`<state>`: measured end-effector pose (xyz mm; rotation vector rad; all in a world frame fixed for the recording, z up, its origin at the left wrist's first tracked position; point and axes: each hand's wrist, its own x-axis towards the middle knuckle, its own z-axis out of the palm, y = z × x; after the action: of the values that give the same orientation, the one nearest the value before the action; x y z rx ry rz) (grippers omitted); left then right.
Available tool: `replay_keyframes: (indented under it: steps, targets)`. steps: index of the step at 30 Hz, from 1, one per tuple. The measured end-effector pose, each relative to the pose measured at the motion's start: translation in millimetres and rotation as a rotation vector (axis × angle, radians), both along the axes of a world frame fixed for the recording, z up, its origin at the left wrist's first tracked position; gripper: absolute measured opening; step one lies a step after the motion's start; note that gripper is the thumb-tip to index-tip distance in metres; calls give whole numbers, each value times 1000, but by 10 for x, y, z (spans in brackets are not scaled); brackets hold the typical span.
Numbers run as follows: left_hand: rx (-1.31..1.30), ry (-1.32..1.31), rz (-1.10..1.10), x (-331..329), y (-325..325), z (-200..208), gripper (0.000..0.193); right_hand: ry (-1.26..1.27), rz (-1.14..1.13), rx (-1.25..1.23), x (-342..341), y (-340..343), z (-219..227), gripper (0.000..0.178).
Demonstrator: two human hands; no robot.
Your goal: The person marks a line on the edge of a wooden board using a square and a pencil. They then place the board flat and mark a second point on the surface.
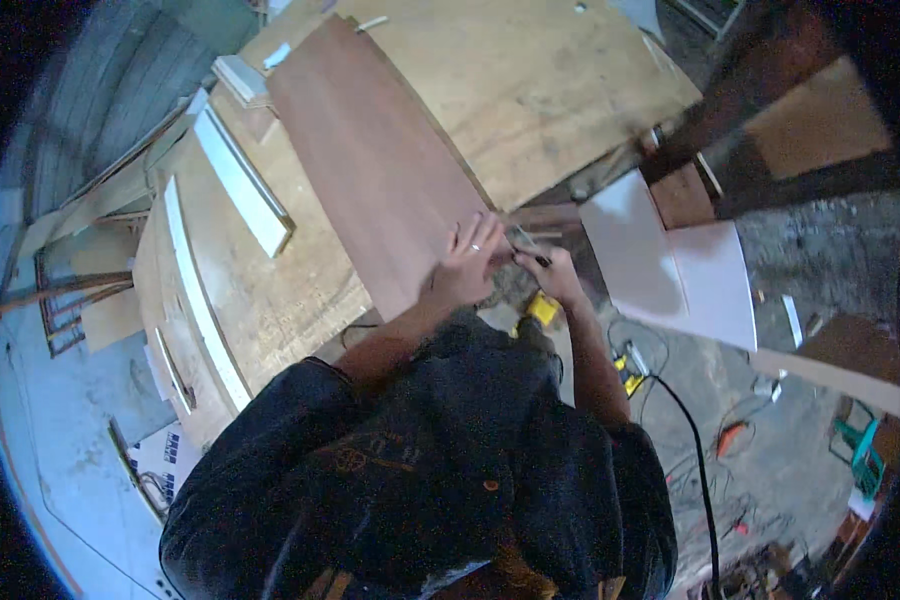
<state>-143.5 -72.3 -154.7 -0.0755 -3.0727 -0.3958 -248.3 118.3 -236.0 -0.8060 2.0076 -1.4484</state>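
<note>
A long reddish-brown wooden board (370, 160) lies on a plywood worktop, its near end jutting past the worktop's front edge. Flat on that near end rests my left hand (463, 268), fingers spread, close to the right corner. My right hand (558, 276) is closed round a slim tool (523, 240) with a dark handle and a thin, pale metal blade. The blade points up and left toward the board's right edge, beside my left fingertips. Whether it touches the edge, and its exact kind, I cannot tell.
White-faced strips (238, 185) lie on the plywood worktop (560, 95) left of the board. Pale panels (625, 245) stand to the right. Below are a yellow tool (540, 308), another yellow tool (630, 372), a black cable (698, 450) and an orange object (732, 437).
</note>
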Motion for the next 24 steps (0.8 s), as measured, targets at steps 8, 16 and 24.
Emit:
replay_keyframes:
  steps: [8, 16, 24]
  targets:
    - [36, -14, 9, 66, -35, 10, 84, 268, 202, 1, -239, -11, 43, 31]
    - [86, -20, 1, 40, -36, 61, 88, 334, 115, -38, -114, 5, -88, 34]
    - [65, -5, 5, 47, 6, -103, 78, 228, 22, -88, 53, 20, 96, 20]
